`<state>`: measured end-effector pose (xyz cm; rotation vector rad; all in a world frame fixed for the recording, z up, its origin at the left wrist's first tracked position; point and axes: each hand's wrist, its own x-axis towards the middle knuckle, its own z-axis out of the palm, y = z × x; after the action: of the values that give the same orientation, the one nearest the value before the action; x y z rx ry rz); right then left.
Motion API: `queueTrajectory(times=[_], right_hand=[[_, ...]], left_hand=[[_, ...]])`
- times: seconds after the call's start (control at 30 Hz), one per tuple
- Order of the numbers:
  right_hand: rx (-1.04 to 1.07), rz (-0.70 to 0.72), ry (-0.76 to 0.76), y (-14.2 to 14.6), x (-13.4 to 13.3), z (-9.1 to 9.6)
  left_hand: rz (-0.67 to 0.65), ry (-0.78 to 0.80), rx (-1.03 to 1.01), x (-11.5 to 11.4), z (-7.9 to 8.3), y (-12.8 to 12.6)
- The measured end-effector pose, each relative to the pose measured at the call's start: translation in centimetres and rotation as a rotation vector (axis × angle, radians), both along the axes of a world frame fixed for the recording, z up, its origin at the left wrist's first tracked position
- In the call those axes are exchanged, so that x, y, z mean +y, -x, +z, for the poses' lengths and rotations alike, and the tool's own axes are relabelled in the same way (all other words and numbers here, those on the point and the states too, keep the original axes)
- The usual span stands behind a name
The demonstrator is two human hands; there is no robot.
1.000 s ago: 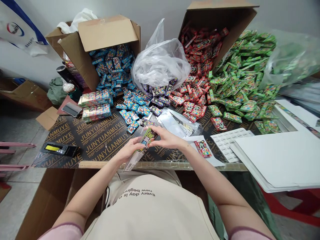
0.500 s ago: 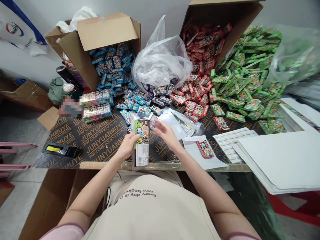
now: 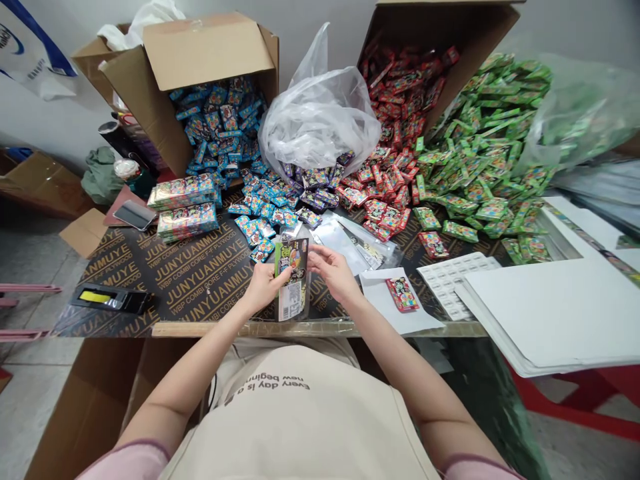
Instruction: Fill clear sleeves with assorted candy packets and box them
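My left hand (image 3: 267, 285) is closed on a flat printed plastic bag (image 3: 293, 300), its thumb across the front. The bag is held upright above the table's front edge and has a black and green label with a white barcode panel. At the bag's upper right edge, my right hand (image 3: 334, 270) has its fingers bent and the fingertips against the plastic. Just behind the hands lie small blue packets (image 3: 261, 250) and some flat clear bags (image 3: 340, 241). A single red packet (image 3: 401, 294) rests on a white sheet (image 3: 373, 283) to the right.
Cardboard boxes spill blue packets (image 3: 220, 127) and red packets (image 3: 400, 100); green packets (image 3: 480, 147) are heaped at right. Purple packets (image 3: 317, 179) lie under a clear plastic bag (image 3: 320, 120). Stacked packets (image 3: 187, 220), a black cutter-like tool (image 3: 111, 299) and white boards (image 3: 555, 313) flank the work spot.
My right hand has come from beside the bag to its upper right edge. The bag has turned slightly and shifted right with my left hand. The camera view has shifted a little.
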<state>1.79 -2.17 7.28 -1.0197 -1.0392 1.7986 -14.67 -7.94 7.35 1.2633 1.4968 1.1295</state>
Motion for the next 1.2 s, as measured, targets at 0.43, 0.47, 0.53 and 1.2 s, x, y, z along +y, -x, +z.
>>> queueTrajectory(times=[0.43,0.47,0.53,1.2], right_hand=[[-0.039,-0.372,-0.135,3.1,-1.8,-0.8],[-0.057,-0.389,-0.148,2.4,-1.3,-1.3],[-0.078,-0.435,-0.161,1.1,-0.4,-2.1],[-0.375,0.345,-0.627,-2.8,2.3,3.2]], left_hand=[[0.148,-0.033,-0.2,1.1,0.4,-2.9],[0.121,-0.018,-0.279,1.3,0.1,-3.2],[0.005,0.008,-0.516,1.3,-0.6,-4.1],[-0.318,0.33,-0.629,-1.6,0.4,-0.6]])
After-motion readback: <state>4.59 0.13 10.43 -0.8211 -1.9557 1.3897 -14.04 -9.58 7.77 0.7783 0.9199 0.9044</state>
